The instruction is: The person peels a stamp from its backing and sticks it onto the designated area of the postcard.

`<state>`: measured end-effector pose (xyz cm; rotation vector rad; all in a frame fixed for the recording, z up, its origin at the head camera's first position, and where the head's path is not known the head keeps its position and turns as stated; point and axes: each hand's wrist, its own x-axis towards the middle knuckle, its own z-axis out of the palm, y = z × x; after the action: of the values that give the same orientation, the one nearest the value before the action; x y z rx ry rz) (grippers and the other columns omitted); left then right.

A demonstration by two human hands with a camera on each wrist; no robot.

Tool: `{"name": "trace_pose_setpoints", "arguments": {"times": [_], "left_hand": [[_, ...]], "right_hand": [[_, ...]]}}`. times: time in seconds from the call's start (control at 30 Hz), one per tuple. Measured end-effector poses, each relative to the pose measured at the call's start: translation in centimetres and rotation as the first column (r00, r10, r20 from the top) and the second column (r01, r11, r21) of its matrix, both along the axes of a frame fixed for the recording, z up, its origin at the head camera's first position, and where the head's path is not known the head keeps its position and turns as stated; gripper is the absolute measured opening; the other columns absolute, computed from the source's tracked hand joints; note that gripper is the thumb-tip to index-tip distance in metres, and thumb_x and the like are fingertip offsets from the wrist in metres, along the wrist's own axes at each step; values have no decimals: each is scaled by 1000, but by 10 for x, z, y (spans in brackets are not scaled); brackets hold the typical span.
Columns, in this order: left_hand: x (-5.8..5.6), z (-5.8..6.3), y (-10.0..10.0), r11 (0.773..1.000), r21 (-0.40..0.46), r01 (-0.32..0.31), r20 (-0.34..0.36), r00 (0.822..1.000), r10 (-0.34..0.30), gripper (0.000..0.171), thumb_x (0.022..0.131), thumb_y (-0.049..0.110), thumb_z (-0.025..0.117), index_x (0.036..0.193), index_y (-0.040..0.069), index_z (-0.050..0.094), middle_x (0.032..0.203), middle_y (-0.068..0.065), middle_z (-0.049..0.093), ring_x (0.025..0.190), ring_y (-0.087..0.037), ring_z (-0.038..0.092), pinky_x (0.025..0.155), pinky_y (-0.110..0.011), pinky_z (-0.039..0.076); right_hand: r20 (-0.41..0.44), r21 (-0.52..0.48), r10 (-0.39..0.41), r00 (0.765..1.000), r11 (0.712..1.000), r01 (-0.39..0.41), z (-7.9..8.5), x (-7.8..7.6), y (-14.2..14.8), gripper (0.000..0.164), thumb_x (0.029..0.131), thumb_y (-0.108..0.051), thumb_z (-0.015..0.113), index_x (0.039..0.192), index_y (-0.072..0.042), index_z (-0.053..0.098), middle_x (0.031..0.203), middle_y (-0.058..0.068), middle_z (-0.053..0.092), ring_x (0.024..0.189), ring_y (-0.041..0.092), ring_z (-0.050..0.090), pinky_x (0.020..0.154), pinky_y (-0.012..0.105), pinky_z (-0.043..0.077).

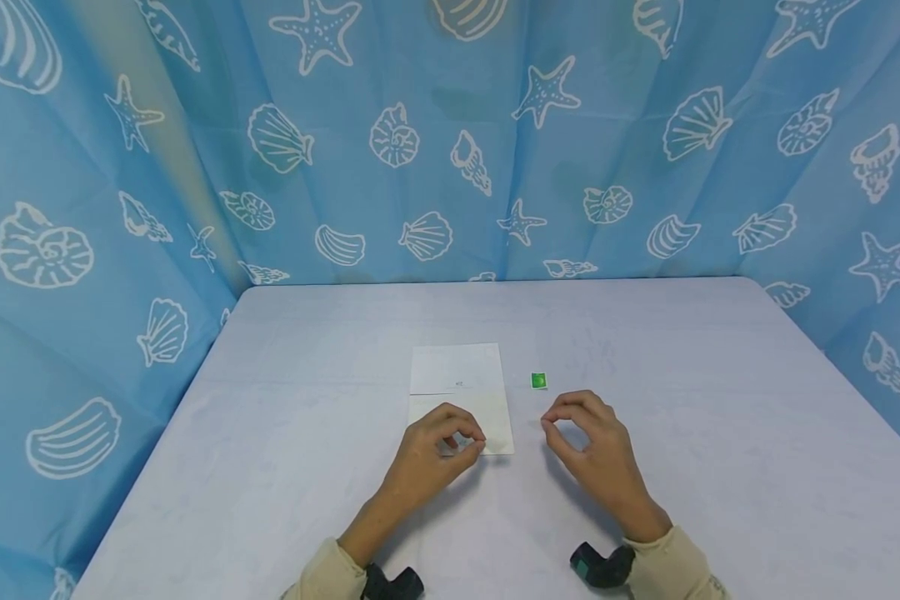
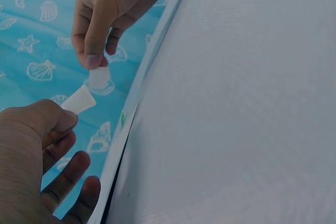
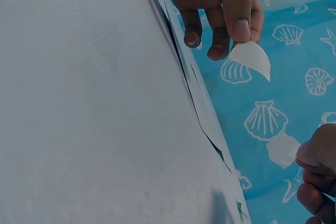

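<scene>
Thumb and fingertips of my left hand point(image 1: 435, 454) pinch a small thin white piece of paper point(image 2: 80, 99), with a curved edge and a pointed corner in the right wrist view. My right hand point(image 1: 592, 450) pinches another small white piece of paper point(image 3: 283, 149) between thumb and index finger. Both hands are held up over the table, a short gap between them. Partly behind the left hand lies a white sheet of paper point(image 1: 456, 367) with a line across it and a small mark. Beyond the right fingertips is a small green square point(image 1: 538, 381) with a pale border.
A white cloth covers the table point(image 1: 330, 358). Blue curtains point(image 1: 420, 100) printed with white shells and starfish hang behind it and at both sides. Black wrist devices point(image 1: 603, 567) are worn at the sleeve cuffs.
</scene>
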<state>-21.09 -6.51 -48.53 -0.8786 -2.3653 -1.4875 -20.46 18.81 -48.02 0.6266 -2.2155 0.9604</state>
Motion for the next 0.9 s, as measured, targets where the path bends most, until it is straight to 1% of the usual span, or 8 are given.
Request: {"name": "trace_pose_setpoints", "arguments": {"times": [0.13, 0.4, 0.63, 0.77, 0.9], "left_hand": [[0, -1, 0, 1000, -2, -6, 9, 1000, 6, 8, 90, 11, 75, 90, 19, 73, 104, 14, 64, 89, -16, 63, 73, -30, 55], [0, 0, 0, 1000, 3, -6, 10, 1000, 6, 10, 90, 10, 76, 90, 19, 73, 104, 14, 64, 89, -16, 63, 72, -29, 55], [1, 1, 1, 1000, 7, -2, 6, 1000, 2, 10, 89, 7, 75, 90, 17, 73, 103, 12, 64, 88, -17, 63, 72, -29, 55], [0, 1, 1, 1000, 3, -5, 0, 1000, 5, 11, 88, 7, 76, 89, 17, 73, 102, 12, 64, 88, -17, 63, 72, -28, 55], [0, 0, 0, 1000, 2, -6, -6, 1000, 6, 11, 88, 7, 76, 89, 17, 73, 102, 12, 64, 88, -17, 64, 72, -28, 55]], "right_hand": [[20, 1, -4, 1000, 1000, 4, 0, -1, 3, 24, 76, 9, 80, 88, -10, 73, 101, 0, 63, 94, 19, 61, 83, 31, 41], [51, 21, -44, 998, 999, 43, -2, -2, 6, 24, 76, 7, 81, 86, -12, 73, 101, -2, 63, 95, 18, 60, 82, 30, 41], [31, 41, -33, 999, 999, 32, -5, -5, 9, 23, 75, 8, 81, 85, -10, 72, 99, -1, 63, 92, 19, 60, 81, 33, 39], [25, 75, -33, 999, 997, 31, -8, -7, 11, 22, 74, 8, 82, 84, -9, 72, 98, 0, 62, 92, 19, 59, 81, 36, 39], [47, 126, -34, 998, 992, 28, -10, -7, 11, 22, 73, 7, 83, 83, -9, 72, 97, 1, 62, 92, 19, 58, 82, 37, 39]]}}
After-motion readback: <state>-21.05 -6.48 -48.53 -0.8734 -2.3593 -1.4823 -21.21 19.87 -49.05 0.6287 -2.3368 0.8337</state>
